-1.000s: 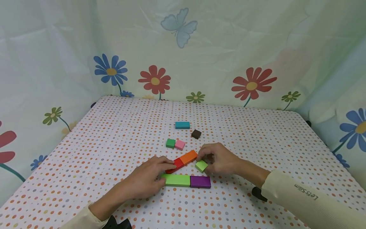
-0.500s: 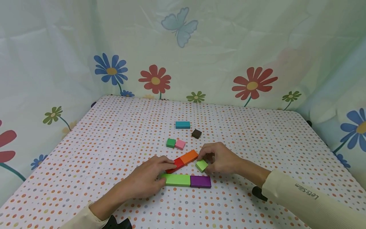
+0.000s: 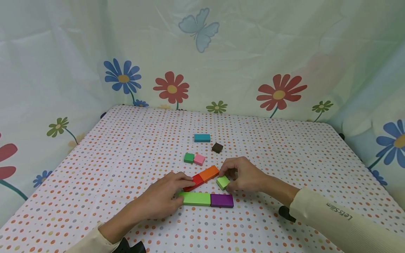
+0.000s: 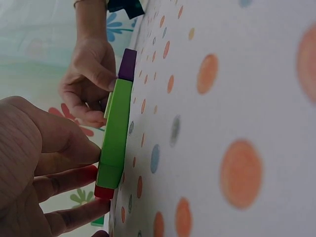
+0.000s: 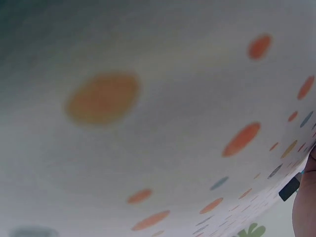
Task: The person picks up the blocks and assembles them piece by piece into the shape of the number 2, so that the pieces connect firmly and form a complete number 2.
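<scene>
A person works with 2 bare hands over a white table cover printed with coloured dots [image 3: 269,147]. The right hand [image 3: 245,177] pinches a small lime-green square block [image 3: 223,182] between thumb and fingertips, at the left side of that hand and well apart from the left. The left hand [image 3: 166,195], its fingers loosely extended, touches 2 pieces: a red rectangular block [image 3: 197,180] under a fingertip and a long light-green bar [image 3: 197,199] at the thumb. An orange rectangular block [image 3: 209,173] continues the red piece in a slanting line, its far end near the pinched square. A purple rectangular block [image 3: 222,201] meets the bar's right end, nearer the person. Farther back lie a green square block [image 3: 189,158] touching a pink square block [image 3: 199,160], a dark brown square block [image 3: 217,147] and a blue rectangular block [image 3: 202,138].
</scene>
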`<state>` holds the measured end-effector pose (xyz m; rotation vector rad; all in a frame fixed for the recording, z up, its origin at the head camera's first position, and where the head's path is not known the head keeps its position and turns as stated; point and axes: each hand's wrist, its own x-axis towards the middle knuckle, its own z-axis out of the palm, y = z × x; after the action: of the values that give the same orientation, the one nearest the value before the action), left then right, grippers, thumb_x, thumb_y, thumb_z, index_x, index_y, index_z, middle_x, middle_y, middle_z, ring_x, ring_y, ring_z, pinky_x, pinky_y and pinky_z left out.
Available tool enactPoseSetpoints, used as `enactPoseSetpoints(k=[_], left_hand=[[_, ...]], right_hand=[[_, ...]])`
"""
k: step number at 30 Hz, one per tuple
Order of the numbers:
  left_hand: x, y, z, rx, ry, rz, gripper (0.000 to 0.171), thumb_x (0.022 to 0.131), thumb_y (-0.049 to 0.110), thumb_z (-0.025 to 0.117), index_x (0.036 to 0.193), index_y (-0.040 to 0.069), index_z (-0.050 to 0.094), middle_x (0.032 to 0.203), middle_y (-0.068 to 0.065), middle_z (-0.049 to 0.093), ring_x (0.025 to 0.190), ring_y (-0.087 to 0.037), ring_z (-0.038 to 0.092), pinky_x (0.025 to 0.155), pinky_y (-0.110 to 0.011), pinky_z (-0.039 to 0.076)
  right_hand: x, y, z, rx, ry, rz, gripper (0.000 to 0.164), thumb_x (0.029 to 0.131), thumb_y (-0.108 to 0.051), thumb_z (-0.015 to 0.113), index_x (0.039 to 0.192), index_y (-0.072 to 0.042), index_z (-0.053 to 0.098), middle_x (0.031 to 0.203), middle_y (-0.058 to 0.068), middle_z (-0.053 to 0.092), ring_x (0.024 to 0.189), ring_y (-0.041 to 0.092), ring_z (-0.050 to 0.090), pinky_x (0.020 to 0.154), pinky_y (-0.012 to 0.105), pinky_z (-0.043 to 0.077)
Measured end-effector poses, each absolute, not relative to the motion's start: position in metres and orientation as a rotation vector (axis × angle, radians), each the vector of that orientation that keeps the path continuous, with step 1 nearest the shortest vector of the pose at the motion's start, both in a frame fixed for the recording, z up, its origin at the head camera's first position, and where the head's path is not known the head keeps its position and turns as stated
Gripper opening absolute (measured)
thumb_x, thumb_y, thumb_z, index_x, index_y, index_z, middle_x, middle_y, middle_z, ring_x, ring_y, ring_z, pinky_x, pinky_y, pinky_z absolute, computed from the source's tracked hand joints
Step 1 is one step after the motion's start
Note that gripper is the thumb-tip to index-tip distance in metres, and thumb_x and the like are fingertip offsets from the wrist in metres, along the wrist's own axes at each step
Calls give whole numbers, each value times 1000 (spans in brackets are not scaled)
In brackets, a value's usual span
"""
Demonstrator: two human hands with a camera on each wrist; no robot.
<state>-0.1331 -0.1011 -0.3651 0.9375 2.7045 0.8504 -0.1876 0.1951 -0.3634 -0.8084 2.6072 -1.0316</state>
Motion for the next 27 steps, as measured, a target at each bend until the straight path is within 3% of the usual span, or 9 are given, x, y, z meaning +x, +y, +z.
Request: enactPoseSetpoints(k=[27], left_hand=[[-133,-100,-365,907,2701,837,48,89,6,59,136,14,66,140,3,57,129,-20,50,106,-48,43]], right_hand=[[-201,200,-358,-706,2768,-1020,31,70,-10,86,98,-14,72,89,-3,64,82,22,57,69,29,48]])
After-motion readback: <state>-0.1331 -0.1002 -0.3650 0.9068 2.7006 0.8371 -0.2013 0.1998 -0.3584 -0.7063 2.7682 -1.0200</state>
